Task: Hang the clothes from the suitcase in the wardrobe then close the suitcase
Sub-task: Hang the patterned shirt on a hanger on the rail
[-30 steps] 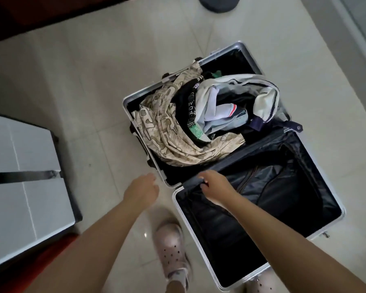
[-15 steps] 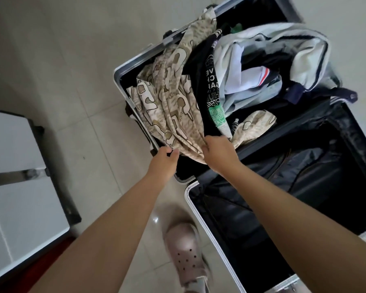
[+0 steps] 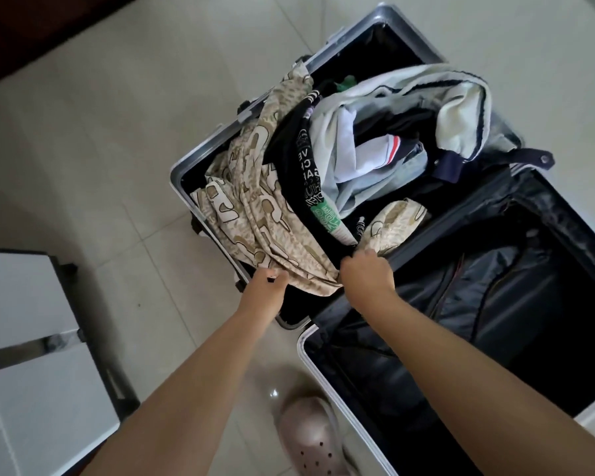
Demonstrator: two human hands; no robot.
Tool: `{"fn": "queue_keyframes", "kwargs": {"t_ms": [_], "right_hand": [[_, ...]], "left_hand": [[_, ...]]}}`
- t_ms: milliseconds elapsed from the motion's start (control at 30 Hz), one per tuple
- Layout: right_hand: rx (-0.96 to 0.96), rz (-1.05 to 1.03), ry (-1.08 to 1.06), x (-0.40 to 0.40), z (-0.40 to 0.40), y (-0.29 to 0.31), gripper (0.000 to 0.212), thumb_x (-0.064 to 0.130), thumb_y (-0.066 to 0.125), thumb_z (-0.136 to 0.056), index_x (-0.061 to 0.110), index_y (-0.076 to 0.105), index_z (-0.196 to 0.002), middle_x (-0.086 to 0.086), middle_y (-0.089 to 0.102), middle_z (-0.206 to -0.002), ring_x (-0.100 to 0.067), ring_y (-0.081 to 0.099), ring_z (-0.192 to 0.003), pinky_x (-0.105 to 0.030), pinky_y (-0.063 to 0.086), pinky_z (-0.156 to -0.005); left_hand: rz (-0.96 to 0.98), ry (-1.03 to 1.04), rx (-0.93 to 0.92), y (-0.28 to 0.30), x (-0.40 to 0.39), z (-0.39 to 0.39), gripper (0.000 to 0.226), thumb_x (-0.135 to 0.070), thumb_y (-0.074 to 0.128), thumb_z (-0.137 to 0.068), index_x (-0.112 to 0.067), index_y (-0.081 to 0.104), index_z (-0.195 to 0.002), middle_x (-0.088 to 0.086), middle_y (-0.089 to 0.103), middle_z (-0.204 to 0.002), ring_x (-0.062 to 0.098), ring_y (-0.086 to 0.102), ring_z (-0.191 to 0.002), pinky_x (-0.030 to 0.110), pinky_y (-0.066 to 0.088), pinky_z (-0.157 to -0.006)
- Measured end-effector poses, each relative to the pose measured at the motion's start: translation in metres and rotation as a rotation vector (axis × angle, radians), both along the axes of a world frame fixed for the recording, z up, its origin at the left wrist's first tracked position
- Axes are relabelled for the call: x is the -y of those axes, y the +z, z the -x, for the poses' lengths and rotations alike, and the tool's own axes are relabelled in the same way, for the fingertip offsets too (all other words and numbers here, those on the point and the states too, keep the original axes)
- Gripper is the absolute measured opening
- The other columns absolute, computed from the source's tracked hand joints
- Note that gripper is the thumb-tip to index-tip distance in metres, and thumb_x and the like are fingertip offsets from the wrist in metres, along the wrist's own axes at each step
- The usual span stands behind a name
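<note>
A silver-framed suitcase (image 3: 200, 156) lies open on the tiled floor. Its far half is heaped with clothes; its near half (image 3: 495, 321) shows only black lining. A beige patterned garment (image 3: 255, 207) drapes over the left of the heap. My left hand (image 3: 267, 286) pinches its near hem, and my right hand (image 3: 366, 273) grips the same hem a little to the right. Beside it lie a black printed top (image 3: 304, 166) and a pale jacket with navy trim (image 3: 426, 94).
A white cabinet with a dark strap (image 3: 31, 338) stands at the left. A pink clog on my foot (image 3: 310, 441) rests on the floor by the suitcase's near corner. Dark furniture (image 3: 31, 25) fills the top left corner.
Both hands moved from the suitcase's middle edge onto the beige garment and took hold of its hem. The view dipped closer to the suitcase.
</note>
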State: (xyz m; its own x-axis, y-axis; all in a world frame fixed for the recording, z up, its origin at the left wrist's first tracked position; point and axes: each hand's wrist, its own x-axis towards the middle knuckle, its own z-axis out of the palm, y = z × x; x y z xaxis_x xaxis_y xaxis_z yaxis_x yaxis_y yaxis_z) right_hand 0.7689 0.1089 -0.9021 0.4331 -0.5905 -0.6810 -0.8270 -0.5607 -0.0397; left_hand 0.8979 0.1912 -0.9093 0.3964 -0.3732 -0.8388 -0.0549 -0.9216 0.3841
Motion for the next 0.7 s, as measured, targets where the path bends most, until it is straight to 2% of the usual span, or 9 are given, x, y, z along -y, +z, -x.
{"fn": "queue_keyframes", "kwargs": {"t_ms": [100, 233, 300, 367, 433, 500, 567, 633, 700], "right_hand": [[0.048, 0.008, -0.023, -0.013, 0.008, 0.004, 0.029, 0.001, 0.047, -0.088, 0.003, 0.053, -0.116, -0.016, 0.056, -0.119, -0.030, 0.050, -0.113, -0.034, 0.044, -0.088], [0.000, 0.131, -0.070, -0.030, 0.028, 0.014, 0.030, 0.007, 0.082, -0.054, -0.002, 0.064, -0.077, -0.019, 0.065, -0.077, -0.030, 0.064, -0.072, -0.030, 0.052, -0.055], [-0.030, 0.015, -0.080, -0.029, 0.032, 0.014, 0.021, 0.003, 0.055, -0.084, 0.001, 0.059, -0.105, -0.016, 0.063, -0.107, -0.029, 0.057, -0.103, -0.033, 0.050, -0.078], [0.059, -0.005, -0.031, -0.024, 0.031, 0.005, 0.027, 0.005, 0.042, -0.091, 0.006, 0.056, -0.114, -0.011, 0.060, -0.116, -0.026, 0.045, -0.120, -0.032, 0.043, -0.087], [0.157, 0.010, 0.104, -0.022, 0.027, 0.005, 0.020, 0.012, 0.052, -0.087, 0.007, 0.064, -0.102, -0.011, 0.064, -0.103, -0.028, 0.047, -0.111, -0.033, 0.043, -0.082], [0.266, 0.056, 0.147, -0.021, 0.032, 0.007, 0.013, 0.020, 0.076, -0.066, 0.009, 0.070, -0.067, -0.010, 0.061, -0.069, -0.031, 0.058, -0.077, -0.034, 0.049, -0.058], [0.409, 0.046, 0.049, -0.021, 0.055, 0.004, 0.027, 0.029, 0.070, -0.066, 0.010, 0.064, -0.048, -0.004, 0.054, -0.055, -0.029, 0.058, -0.057, -0.033, 0.048, -0.045], [0.557, -0.023, -0.041, -0.021, 0.072, 0.019, 0.039, 0.033, 0.048, -0.079, 0.010, 0.060, -0.050, 0.001, 0.052, -0.055, -0.027, 0.057, -0.063, -0.031, 0.046, -0.063], [0.578, -0.052, -0.015, -0.013, 0.085, 0.044, 0.041, 0.033, 0.039, -0.092, 0.015, 0.046, -0.056, 0.010, 0.042, -0.061, -0.014, 0.045, -0.076, -0.020, 0.027, -0.070]], "left_hand": [[-0.040, 0.042, -0.033, -0.005, -0.014, 0.008, 0.047, -0.035, 0.042, -0.096, -0.006, 0.040, -0.133, 0.010, 0.055, -0.107, 0.023, 0.056, -0.098, 0.037, 0.045, -0.091], [-0.088, 0.163, -0.114, -0.007, -0.024, 0.023, 0.048, -0.036, 0.040, -0.096, -0.006, 0.040, -0.133, 0.000, 0.049, -0.077, 0.011, 0.046, -0.065, 0.031, 0.042, -0.067], [-0.075, 0.196, -0.134, -0.005, -0.018, 0.030, 0.039, -0.038, 0.039, -0.096, -0.008, 0.049, -0.120, 0.006, 0.053, -0.091, 0.016, 0.051, -0.077, 0.036, 0.047, -0.079], [-0.051, 0.203, -0.125, -0.004, -0.009, 0.033, 0.038, -0.040, 0.038, -0.096, -0.008, 0.049, -0.116, 0.009, 0.052, -0.106, 0.018, 0.052, -0.091, 0.037, 0.047, -0.087], [-0.032, 0.253, -0.125, -0.002, -0.002, 0.033, 0.045, -0.040, 0.037, -0.097, -0.006, 0.043, -0.126, 0.007, 0.050, -0.110, 0.017, 0.050, -0.097, 0.035, 0.047, -0.086], [-0.038, 0.278, -0.136, 0.001, -0.003, 0.033, 0.042, -0.040, 0.038, -0.096, -0.008, 0.046, -0.122, 0.005, 0.050, -0.107, 0.016, 0.050, -0.095, 0.033, 0.046, -0.083], [-0.079, 0.229, -0.143, 0.010, -0.015, 0.039, 0.033, -0.041, 0.038, -0.096, -0.013, 0.050, -0.107, 0.004, 0.052, -0.100, 0.016, 0.051, -0.091, 0.033, 0.044, -0.081], [-0.112, 0.263, -0.187, 0.024, -0.028, 0.045, 0.036, -0.040, 0.037, -0.097, -0.012, 0.048, -0.117, 0.008, 0.055, -0.109, 0.018, 0.053, -0.097, 0.032, 0.046, -0.079], [-0.135, 0.365, -0.269, 0.039, -0.032, 0.049, 0.049, -0.042, 0.036, -0.096, -0.007, 0.041, -0.131, 0.012, 0.053, -0.127, 0.021, 0.053, -0.111, 0.032, 0.047, -0.080]]}}
